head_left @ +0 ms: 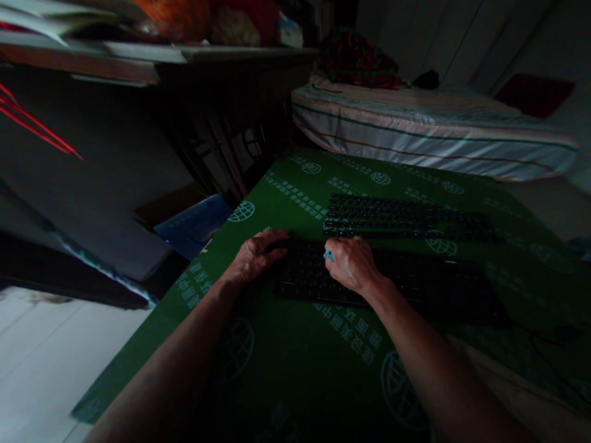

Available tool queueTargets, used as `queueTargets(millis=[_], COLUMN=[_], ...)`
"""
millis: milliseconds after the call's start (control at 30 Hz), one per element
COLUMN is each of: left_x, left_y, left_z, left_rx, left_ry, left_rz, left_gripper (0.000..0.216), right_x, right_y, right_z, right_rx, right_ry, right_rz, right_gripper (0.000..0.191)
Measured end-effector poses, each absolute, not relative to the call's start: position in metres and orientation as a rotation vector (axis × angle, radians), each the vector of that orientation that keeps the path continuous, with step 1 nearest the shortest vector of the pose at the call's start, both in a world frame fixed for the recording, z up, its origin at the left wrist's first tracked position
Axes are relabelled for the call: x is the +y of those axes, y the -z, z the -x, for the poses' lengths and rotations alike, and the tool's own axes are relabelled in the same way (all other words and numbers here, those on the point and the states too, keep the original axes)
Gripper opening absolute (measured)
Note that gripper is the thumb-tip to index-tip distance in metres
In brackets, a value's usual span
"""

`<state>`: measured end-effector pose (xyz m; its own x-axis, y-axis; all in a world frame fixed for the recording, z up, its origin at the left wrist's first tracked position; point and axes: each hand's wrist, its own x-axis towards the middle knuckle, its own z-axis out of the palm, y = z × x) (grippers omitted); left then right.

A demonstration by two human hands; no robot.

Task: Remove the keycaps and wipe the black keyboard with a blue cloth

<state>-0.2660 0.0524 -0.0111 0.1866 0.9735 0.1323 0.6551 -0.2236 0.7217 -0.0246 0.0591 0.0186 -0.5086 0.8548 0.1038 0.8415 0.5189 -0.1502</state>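
Note:
Two black keyboards lie on a green printed sheet (295,344) spread over the floor. The near keyboard (415,280) is under both hands; the far keyboard (406,216) lies just behind it. My left hand (256,257) rests on the near keyboard's left end, fingers curled over its corner. My right hand (351,264) sits over the keys, fingers pinched closed on a small light-blue object (328,255) that pokes out at the fingertips. The room is dim, so the small object's shape is unclear.
A striped mattress (429,132) lies on the floor behind the sheet, with dark red cloth (357,58) on it. A dark desk or shelf (161,61) with clutter stands at the left. A blue flat item (196,223) lies beside the sheet's left edge.

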Motion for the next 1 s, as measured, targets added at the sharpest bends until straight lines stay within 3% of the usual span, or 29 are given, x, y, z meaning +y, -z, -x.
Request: queueTargets(millis=[700,1000], left_x=[0.052,0.053], left_y=[0.010,0.013], left_z=[0.265,0.267], left_rx=[1.529,1.501], left_ry=[-0.799,-0.808], left_rz=[-1.972,-1.973], left_gripper=[0.044,0.045], right_x=[0.061,0.078], right_y=[-0.015,-0.017], right_z=[0.023,-0.001], right_rx=[-2.517,-2.285], right_ry=[-0.085,-0.397], right_rz=[1.469,1.570], right_gripper=[0.016,0.013])
